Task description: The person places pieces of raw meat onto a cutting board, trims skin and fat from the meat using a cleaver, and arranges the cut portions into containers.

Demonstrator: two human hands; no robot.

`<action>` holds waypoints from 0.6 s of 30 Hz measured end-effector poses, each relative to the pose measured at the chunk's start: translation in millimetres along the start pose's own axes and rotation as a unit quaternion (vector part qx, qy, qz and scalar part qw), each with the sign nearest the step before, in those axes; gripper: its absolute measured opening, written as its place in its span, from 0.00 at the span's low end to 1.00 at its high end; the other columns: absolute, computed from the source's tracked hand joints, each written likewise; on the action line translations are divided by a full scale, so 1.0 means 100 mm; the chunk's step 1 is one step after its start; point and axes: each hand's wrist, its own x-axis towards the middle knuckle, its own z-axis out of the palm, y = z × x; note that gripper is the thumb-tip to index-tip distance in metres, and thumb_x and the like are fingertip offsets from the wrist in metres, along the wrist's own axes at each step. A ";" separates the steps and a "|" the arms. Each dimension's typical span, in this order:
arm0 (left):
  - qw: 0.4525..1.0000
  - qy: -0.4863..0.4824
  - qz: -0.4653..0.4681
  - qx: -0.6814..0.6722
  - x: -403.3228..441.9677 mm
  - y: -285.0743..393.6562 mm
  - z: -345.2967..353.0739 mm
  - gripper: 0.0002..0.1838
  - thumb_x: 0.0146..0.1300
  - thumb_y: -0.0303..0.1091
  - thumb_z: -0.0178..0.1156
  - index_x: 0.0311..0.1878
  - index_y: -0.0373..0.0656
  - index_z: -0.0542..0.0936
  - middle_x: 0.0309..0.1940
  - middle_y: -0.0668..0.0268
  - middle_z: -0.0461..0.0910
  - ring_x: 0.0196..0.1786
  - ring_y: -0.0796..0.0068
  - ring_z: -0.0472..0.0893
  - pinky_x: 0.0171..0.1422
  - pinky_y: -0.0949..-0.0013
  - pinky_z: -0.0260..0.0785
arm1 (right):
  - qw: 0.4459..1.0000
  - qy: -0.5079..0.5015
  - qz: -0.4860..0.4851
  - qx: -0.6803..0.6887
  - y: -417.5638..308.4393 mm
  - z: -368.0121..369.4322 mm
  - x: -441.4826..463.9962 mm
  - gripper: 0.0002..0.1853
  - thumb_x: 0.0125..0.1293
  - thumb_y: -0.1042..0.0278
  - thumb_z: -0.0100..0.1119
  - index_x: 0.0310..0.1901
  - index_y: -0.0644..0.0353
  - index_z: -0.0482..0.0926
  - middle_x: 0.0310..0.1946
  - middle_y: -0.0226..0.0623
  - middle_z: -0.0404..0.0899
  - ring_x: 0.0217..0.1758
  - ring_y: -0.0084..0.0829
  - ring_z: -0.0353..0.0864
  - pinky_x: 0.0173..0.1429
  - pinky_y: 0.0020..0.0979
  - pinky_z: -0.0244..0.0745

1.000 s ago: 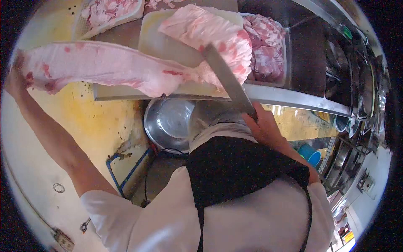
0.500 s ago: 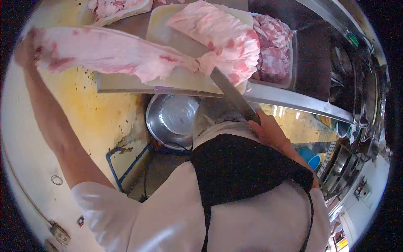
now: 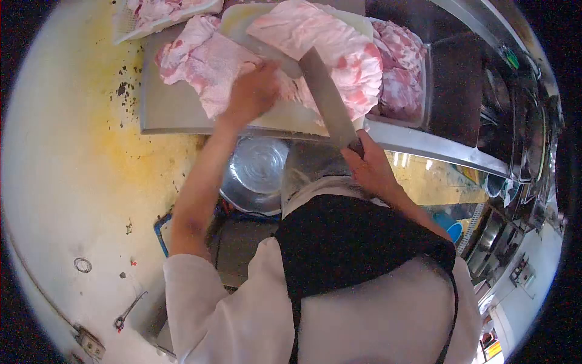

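Note:
My right hand (image 3: 371, 167) is wrapped round the handle of a broad-bladed knife (image 3: 327, 94). Its blade points up and to the left, over the near edge of a large piece of pale fatty meat (image 3: 327, 42) on the white cutting board (image 3: 291, 118). My left hand (image 3: 256, 94), smeared by motion, is over the right end of a sheet of whitish fat or skin (image 3: 212, 64); its fingers cannot be made out. That sheet lies bunched on the metal table, partly over the board's left side.
A tray of pinkish meat (image 3: 397, 76) stands right of the board. Another white tray with meat scraps (image 3: 167, 18) is at the upper left. Below the table's metal edge (image 3: 418, 142) sits a shiny metal basin (image 3: 257, 173). A blue bucket (image 3: 447, 227) is at lower right.
My left hand has let go of the sheet's far left end and come right to its other end. The stretched sheet now lies on the table. The knife has shifted slightly up and left.

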 end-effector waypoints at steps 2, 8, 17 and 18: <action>0.984 -0.103 -0.137 0.039 0.04 0.27 0.00 0.22 0.55 0.35 0.64 0.55 0.45 0.74 0.53 0.57 0.76 0.50 0.51 0.80 0.48 0.50 0.74 | 1.000 -0.009 -0.007 -0.012 -0.01 0.02 0.04 0.20 0.65 0.58 0.56 0.50 0.66 0.69 0.37 0.58 0.79 0.41 0.60 0.79 0.46 0.52 0.71; 0.967 -0.128 -0.210 0.070 0.01 0.41 0.02 0.18 0.53 0.33 0.64 0.49 0.47 0.77 0.49 0.58 0.74 0.47 0.54 0.80 0.43 0.49 0.75 | 0.993 0.039 -0.077 -0.077 -0.01 0.25 0.26 0.15 0.66 0.68 0.54 0.48 0.67 0.66 0.31 0.57 0.79 0.33 0.58 0.80 0.40 0.52 0.73; 0.969 0.102 -0.157 0.158 -0.32 -0.10 0.11 0.22 0.52 0.36 0.65 0.52 0.42 0.78 0.44 0.56 0.80 0.46 0.53 0.81 0.46 0.55 0.76 | 0.977 0.051 -0.147 -0.143 -0.27 0.51 0.98 0.21 0.67 0.68 0.51 0.56 0.70 0.61 0.31 0.63 0.78 0.36 0.64 0.78 0.42 0.59 0.71; 0.973 0.111 -0.172 0.108 -0.33 -0.29 -0.02 0.21 0.52 0.34 0.64 0.51 0.39 0.78 0.42 0.56 0.80 0.45 0.54 0.80 0.46 0.56 0.75 | 0.979 0.029 -0.129 -0.155 -0.17 0.46 0.81 0.22 0.67 0.67 0.51 0.58 0.69 0.60 0.31 0.62 0.78 0.37 0.64 0.78 0.42 0.59 0.70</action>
